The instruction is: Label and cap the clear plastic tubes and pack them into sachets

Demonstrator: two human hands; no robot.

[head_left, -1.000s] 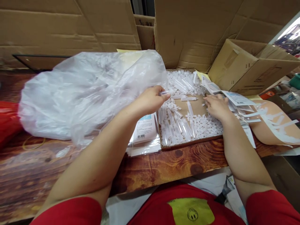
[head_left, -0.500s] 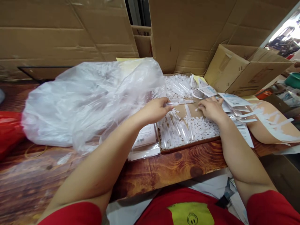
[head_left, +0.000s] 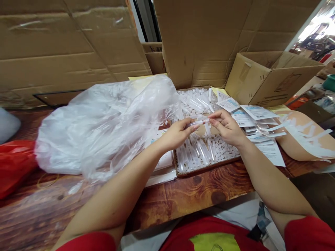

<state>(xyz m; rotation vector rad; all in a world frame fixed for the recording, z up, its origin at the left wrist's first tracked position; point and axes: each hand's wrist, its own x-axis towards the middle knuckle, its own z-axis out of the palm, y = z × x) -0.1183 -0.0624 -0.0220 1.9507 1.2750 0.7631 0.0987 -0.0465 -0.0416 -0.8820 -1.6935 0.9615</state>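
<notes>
My left hand (head_left: pixel 178 134) pinches a small clear plastic tube (head_left: pixel 199 122) at its left end. My right hand (head_left: pixel 227 127) meets it from the right, fingers closed on the tube's other end. Both hands hover over a shallow cardboard tray (head_left: pixel 209 165) filled with several clear tubes and small white caps (head_left: pixel 225 150).
A big crumpled clear plastic bag (head_left: pixel 104 125) lies to the left on the wooden table (head_left: pixel 183 195). Printed paper cards (head_left: pixel 256 115) and peeled backing strips (head_left: pixel 306 136) lie at the right. Cardboard boxes (head_left: pixel 269 76) wall the back. A red bag (head_left: pixel 13 167) sits at far left.
My right hand left the white caps in the tray and rose to meet my left hand at the tube. The left hand moved slightly right and nearer.
</notes>
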